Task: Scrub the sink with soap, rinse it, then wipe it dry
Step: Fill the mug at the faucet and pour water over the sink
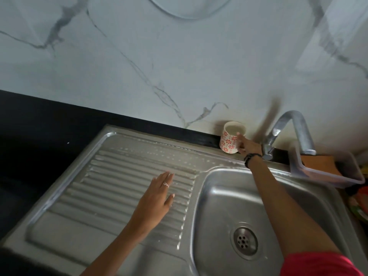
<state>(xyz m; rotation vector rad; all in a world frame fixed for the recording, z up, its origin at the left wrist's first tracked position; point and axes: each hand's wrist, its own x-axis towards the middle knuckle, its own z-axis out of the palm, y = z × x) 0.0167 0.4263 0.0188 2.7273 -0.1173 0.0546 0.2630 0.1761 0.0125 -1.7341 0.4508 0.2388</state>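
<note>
The sink (229, 206), lower right of the frame, is seen bare (no suds visible); scrubbing is judged not begun. The cup (232, 139) at centre right is gripped by the right hand (249, 147); the left hand (157, 198) is laid flat, its fingers (168, 179) straight, on the drainboard (99, 196).

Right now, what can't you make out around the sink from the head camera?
- Plastic tray: contents blurred, far end cut off by the right edge.
- Cup: the right hand covers its right side.
- Coloured items right of the sink: cropped, unidentifiable.
- Soap, sponge: not in view.
</note>
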